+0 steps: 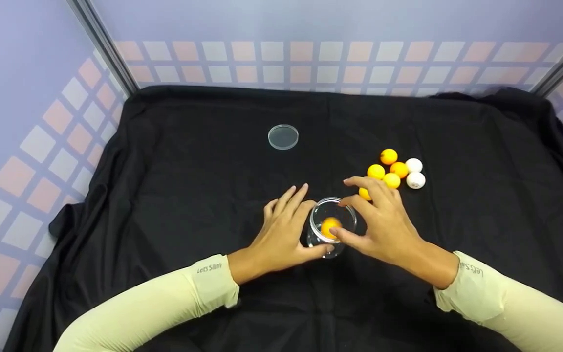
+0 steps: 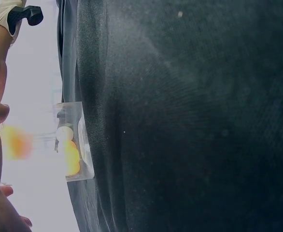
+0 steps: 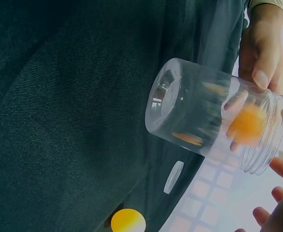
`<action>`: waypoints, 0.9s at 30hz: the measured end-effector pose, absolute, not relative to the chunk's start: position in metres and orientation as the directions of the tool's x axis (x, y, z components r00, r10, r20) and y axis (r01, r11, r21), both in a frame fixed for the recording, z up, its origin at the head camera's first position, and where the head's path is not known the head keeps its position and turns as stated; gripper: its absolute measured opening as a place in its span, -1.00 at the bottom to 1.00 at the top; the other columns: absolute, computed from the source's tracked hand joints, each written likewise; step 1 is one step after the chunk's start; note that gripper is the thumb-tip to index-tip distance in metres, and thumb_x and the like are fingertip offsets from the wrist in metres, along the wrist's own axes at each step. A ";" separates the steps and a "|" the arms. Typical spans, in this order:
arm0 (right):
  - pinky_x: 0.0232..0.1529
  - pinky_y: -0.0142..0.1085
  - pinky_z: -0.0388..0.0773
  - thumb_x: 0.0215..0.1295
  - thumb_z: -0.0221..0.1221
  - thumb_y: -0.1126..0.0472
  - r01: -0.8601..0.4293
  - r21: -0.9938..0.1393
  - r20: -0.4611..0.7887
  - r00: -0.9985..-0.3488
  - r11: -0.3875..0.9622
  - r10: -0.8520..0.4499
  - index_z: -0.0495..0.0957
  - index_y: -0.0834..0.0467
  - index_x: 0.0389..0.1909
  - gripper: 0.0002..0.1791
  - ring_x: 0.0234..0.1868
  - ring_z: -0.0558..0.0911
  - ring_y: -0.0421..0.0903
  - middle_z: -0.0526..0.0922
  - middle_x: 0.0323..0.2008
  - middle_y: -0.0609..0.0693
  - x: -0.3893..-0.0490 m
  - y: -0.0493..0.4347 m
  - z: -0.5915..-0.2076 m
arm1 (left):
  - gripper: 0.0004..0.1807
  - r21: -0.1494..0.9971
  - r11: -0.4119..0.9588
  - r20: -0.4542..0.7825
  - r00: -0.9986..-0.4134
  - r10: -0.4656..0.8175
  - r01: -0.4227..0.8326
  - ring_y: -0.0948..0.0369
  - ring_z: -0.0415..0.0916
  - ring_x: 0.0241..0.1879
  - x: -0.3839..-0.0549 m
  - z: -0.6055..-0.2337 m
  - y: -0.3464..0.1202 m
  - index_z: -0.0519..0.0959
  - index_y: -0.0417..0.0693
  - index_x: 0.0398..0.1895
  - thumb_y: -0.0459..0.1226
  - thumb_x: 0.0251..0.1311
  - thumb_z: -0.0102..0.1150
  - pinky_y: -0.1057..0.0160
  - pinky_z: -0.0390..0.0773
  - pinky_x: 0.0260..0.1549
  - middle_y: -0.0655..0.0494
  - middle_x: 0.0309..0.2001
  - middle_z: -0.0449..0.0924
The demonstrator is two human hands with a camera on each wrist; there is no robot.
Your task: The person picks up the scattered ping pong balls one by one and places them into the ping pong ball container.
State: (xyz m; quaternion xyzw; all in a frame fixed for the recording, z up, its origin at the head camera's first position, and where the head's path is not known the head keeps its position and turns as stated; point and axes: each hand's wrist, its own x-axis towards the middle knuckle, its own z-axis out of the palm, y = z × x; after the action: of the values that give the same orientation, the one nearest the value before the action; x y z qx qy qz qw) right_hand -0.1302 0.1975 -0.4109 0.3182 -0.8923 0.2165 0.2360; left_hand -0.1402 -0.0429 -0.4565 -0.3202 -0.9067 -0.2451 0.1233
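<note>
A clear jar point(image 1: 314, 240) with a threaded mouth stands upright on the black cloth. My left hand point(image 1: 284, 232) holds it from the left, thumb against its near side and index finger along the far side. Inside, an orange ball point(image 3: 247, 124) is just below the mouth, well above the jar's bottom. Spread fingers of my right hand point(image 1: 386, 220) surround the rim, thumb over the opening and fingertips apart, with nothing pinched between them. The left wrist view shows the jar's lower part point(image 2: 86, 166), with other balls visible through its wall.
Several loose orange balls point(image 1: 389, 156) and two white balls point(image 1: 415, 180) lie grouped right of the jar, partly hidden by my right hand. A clear round lid point(image 1: 283, 137) lies farther back. Patterned panels point(image 1: 271, 63) border the cloth-covered table point(image 1: 203, 146).
</note>
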 end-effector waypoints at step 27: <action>0.02 0.16 0.29 0.17 0.36 -0.01 -0.627 -0.262 0.674 -0.663 0.734 -0.325 0.66 0.17 -0.11 -0.62 0.22 0.48 0.21 0.54 0.25 0.16 -0.157 0.231 -0.386 | -0.10 0.376 0.681 0.357 -0.777 0.519 0.628 -0.07 0.09 0.56 -0.141 -0.457 -0.044 0.42 0.05 0.28 0.40 0.00 0.29 -0.21 0.26 0.22 -0.06 0.58 0.18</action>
State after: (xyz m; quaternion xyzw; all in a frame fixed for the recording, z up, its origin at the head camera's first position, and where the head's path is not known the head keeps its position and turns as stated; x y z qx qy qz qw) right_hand -0.1567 0.2307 -0.3858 0.2708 -0.8786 0.2442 0.3083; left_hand -0.1407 -0.0435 -0.4566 -0.3149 -0.9101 -0.2452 0.1112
